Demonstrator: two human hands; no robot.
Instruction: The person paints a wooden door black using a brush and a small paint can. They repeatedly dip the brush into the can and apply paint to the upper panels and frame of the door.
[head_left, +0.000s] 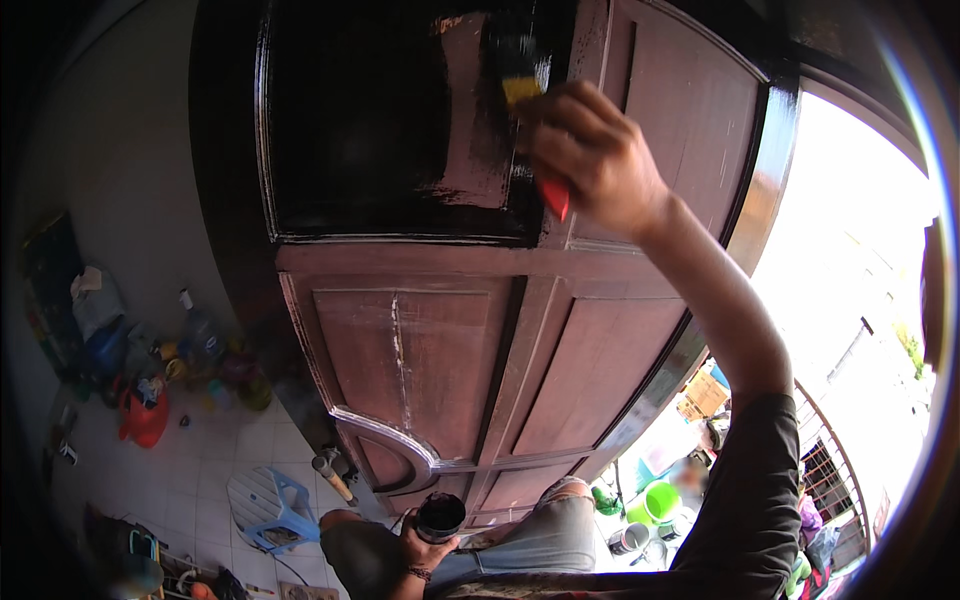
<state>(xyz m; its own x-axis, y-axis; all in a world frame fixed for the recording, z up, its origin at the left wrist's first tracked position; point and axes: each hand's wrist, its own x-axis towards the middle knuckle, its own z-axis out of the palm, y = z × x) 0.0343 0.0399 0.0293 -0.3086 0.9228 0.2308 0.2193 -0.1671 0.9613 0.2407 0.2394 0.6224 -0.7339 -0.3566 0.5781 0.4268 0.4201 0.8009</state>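
My right hand (589, 154) grips a paintbrush (523, 86) with a red handle and a yellow ferrule. Its dark bristles touch the upper left panel of a wooden door (525, 259). Glossy black paint (352, 127) covers most of that panel, and a strip of bare reddish-brown wood (476, 135) shows in its middle. The lower panels and the right-hand panels are matt reddish brown, with a whitish crack line down one. Low before my lap, my left hand (426, 551) holds a round container (440, 516) with dark paint inside.
A blue plastic stool (274, 506) stands on the tiled floor at lower left. Beyond it, a red bag (142, 416) and bottles lie along the wall. At right, a green bucket (661, 502), cans and a cardboard box (705, 394) sit near a metal railing (840, 457).
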